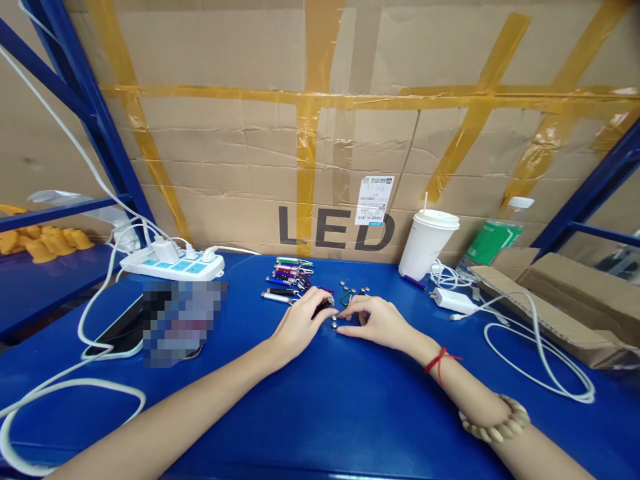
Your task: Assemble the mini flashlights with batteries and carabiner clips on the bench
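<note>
My left hand (306, 320) is closed around a small dark cylinder, which looks like a mini flashlight body (323, 307), its end facing right. Most of it is hidden by the fingers. My right hand (373, 319) has its thumb and forefinger apart beside small silver button cells (335, 323) on the blue tabletop; I see nothing held between them. Behind the left hand lies a row of slim keychain flashlights (290, 275) in several colours, with small carabiner clips. More button cells (353, 291) and a green carabiner (346, 297) lie just beyond both hands.
At left are a white power strip (200, 265) with plugs, a phone (125, 327) and looping white cables. A white cup (429, 243), a bottle (495, 237), a charger (454, 301) and an open cardboard box (565, 313) stand right. A large carton (240, 153) backs the blue table (300, 413).
</note>
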The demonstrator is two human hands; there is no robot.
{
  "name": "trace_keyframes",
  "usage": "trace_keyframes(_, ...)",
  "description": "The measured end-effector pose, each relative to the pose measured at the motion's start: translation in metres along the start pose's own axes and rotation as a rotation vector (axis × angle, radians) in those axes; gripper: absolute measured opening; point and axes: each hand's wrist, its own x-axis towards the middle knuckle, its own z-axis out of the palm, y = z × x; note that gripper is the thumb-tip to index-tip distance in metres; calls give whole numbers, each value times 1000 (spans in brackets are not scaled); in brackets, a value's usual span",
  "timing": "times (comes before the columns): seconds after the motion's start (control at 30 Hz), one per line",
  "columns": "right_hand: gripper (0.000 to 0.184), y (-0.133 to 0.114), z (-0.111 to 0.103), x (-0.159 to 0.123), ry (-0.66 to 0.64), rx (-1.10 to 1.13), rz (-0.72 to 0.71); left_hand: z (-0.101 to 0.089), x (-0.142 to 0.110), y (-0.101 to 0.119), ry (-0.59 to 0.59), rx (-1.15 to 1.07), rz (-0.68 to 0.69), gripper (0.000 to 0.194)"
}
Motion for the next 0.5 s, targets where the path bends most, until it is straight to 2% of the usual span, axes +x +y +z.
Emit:
trace_keyframes(0.17,28,-3,7,1,70,-28,28,1,0,-1,-11,-3,7,7)
trace_keyframes(0.33,17,-3,9,2,68,-14,33,1,0,0,-25,1,8,8)
trace_keyframes(0.5,14,-5,10,3,90,2,124,0,0,1,-43,17,18,9)
